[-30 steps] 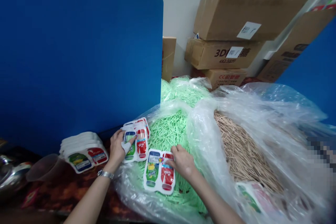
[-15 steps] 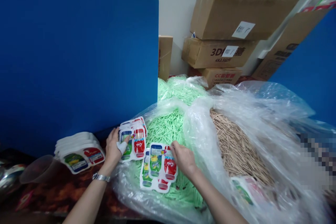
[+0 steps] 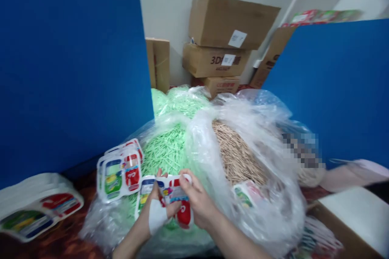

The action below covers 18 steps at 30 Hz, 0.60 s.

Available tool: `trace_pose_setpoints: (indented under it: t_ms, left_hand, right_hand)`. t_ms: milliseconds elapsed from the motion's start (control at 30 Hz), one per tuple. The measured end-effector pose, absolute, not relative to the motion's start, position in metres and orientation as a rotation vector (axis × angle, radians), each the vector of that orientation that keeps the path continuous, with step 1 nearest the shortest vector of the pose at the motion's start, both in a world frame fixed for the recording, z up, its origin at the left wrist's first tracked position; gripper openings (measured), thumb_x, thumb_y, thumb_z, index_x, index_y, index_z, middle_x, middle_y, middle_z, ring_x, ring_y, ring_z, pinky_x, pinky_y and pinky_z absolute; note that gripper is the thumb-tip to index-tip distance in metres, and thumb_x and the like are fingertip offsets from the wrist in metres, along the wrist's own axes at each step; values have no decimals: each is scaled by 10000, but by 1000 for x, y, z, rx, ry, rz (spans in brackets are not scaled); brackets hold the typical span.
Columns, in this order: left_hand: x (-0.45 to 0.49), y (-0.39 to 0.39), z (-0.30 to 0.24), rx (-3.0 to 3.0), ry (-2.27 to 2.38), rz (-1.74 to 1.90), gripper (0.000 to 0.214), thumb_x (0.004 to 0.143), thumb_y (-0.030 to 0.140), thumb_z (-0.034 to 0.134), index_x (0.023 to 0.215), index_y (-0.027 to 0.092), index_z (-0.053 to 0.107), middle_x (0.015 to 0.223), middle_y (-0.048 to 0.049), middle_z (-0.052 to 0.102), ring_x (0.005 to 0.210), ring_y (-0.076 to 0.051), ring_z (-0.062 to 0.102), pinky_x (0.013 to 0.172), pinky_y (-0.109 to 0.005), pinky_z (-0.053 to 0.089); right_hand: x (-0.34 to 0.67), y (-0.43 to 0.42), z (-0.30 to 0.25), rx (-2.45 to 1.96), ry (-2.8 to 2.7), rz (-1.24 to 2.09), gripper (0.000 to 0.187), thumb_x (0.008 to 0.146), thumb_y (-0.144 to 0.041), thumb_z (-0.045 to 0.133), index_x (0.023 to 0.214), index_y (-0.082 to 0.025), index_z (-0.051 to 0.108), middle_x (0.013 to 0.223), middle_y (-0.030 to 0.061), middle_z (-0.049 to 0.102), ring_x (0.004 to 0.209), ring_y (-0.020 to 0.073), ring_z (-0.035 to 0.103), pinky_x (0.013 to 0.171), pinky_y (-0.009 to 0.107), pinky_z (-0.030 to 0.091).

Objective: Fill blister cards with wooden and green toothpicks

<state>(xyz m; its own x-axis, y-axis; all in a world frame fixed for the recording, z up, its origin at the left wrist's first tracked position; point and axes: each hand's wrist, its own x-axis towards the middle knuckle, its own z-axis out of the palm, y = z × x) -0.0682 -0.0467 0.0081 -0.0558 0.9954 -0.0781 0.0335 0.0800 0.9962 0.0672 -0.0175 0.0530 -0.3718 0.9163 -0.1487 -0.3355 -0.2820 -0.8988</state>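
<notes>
Both my hands are on a white-edged candy packet (image 3: 184, 216), printed with a green lemon drink picture and a red Cola one, above the green sticks (image 3: 164, 145). My left hand (image 3: 159, 208), with a white patch at the thumb base, presses its thumb and fingers on the packet's middle. My right hand (image 3: 199, 200) pinches its upper right edge, thumb on top. Just left of my hands, a small pile of similar packets (image 3: 113, 180) rests on the clear plastic bag (image 3: 105, 222) holding the sticks.
Stacked matching packets (image 3: 60, 204) stand at far left. To the right, an open plastic bag holds brown sticks (image 3: 234, 149), with a packet (image 3: 249, 193) at its front. Blue partitions (image 3: 73, 68) flank the table; cardboard boxes (image 3: 217, 62) are stacked behind. An open carton (image 3: 343, 226) is at lower right.
My left hand has left the pile and moved right to the packet by my right hand. Both hands now grip it. The view has swung rightward.
</notes>
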Motion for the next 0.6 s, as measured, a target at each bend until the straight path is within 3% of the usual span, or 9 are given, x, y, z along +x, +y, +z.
trace_pose_setpoints:
  t_ms: [133, 267, 433, 600]
  left_hand:
    - [-55, -42, 14, 973, 1222, 1014, 592, 601, 453, 785, 1087, 145, 644, 901, -112, 760, 799, -281, 718, 725, -382, 585]
    - [-48, -39, 16, 1005, 1289, 1007, 443, 627, 508, 752, 872, 143, 699, 755, -82, 758, 701, -270, 708, 674, -373, 583]
    - [-49, -33, 14, 1247, 1301, 904, 270, 657, 423, 738, 740, 167, 724, 636, -33, 724, 610, -237, 660, 571, -316, 562]
    - [-39, -29, 8, 1259, 1372, 857, 178, 586, 289, 780, 599, 145, 676, 531, 3, 679, 500, -193, 613, 478, -255, 522]
  right_hand:
    - [71, -19, 56, -802, -972, 1755, 382, 801, -597, 576, 868, -249, 432, 667, -44, 557, 566, 135, 556, 542, 243, 438]
    - [93, -11, 57, -954, -1387, 1325, 323, 851, -532, 541, 794, -215, 516, 625, -42, 496, 557, 111, 475, 541, 225, 378]
    - [123, -8, 63, -1007, -1790, 832, 348, 863, -445, 565, 624, -195, 533, 585, -28, 484, 567, 115, 482, 572, 236, 374]
    - [139, -16, 68, -921, -1991, 722, 227, 931, -297, 451, 828, -182, 617, 719, 36, 619, 695, 149, 584, 657, 252, 446]
